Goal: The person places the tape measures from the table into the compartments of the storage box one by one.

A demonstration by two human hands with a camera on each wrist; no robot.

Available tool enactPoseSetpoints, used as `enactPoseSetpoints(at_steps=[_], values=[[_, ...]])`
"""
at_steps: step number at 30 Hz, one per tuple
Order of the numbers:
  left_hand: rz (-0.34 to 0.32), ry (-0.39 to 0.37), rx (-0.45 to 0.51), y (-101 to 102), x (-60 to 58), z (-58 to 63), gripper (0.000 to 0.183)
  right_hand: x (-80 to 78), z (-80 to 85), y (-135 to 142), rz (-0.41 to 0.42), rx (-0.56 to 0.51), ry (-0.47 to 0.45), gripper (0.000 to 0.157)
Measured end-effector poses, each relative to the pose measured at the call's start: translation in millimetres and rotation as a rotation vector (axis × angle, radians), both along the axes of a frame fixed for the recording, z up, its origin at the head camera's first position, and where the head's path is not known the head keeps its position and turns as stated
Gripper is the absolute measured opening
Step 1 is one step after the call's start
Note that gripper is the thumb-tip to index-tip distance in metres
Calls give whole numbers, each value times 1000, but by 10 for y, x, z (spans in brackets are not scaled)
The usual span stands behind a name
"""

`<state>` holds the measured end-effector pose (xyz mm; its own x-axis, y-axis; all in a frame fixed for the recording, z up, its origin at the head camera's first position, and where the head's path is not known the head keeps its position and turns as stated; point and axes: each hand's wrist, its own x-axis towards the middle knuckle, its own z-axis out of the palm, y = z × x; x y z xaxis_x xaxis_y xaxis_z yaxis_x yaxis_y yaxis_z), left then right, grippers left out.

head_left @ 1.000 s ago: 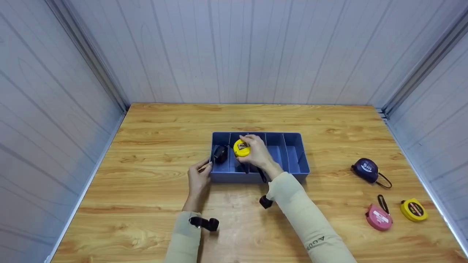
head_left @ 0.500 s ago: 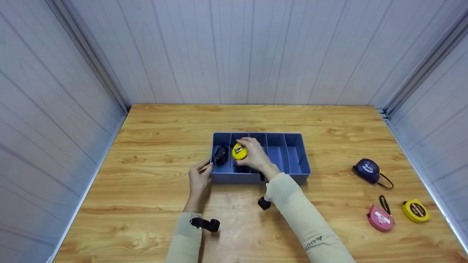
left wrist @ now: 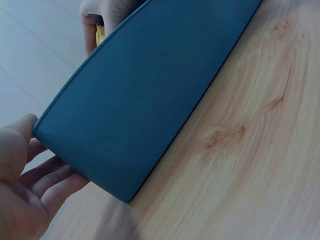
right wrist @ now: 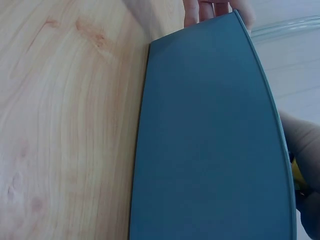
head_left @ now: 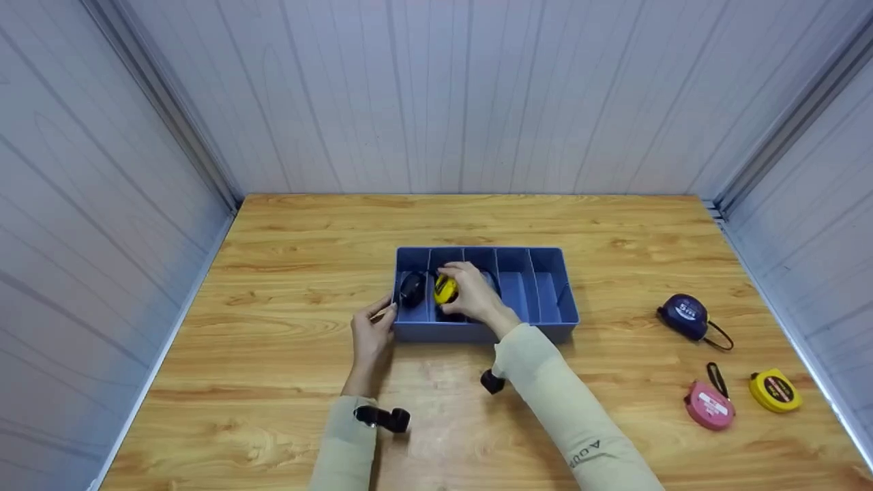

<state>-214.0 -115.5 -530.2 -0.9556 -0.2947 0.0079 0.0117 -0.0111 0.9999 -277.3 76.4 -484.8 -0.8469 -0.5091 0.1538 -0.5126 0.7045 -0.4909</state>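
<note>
Yellow tape measure is pinched in the right hand, within the second compartment from left of the box; left hand, thumb and fingers apart, touches its left end; likely placing, next calling for gentle release

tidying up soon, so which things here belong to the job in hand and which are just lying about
Part of the job:
yellow tape, in the right hand
tray, touched by the left hand
black item, in the tray

Lying about, perhaps for later:
navy tape
pink tape
second yellow tape
</note>
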Motion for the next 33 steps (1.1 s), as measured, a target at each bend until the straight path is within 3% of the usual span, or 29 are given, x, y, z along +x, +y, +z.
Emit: enactPoseSetpoints(at_steps=[6, 13, 22, 33], values=[[-32, 26, 43, -7, 14, 32, 27, 8, -21, -2, 42, 36, 32, 63], [-8, 26, 45, 16, -7, -20, 26, 15, -57, 11, 78, 53, 97, 57], [2, 26, 17, 15, -1, -25, 27, 37, 9, 38, -6, -73, 21, 46], [-2, 28, 23, 30, 1, -21, 28, 77, 70, 130, -33, -155, 62, 43]])
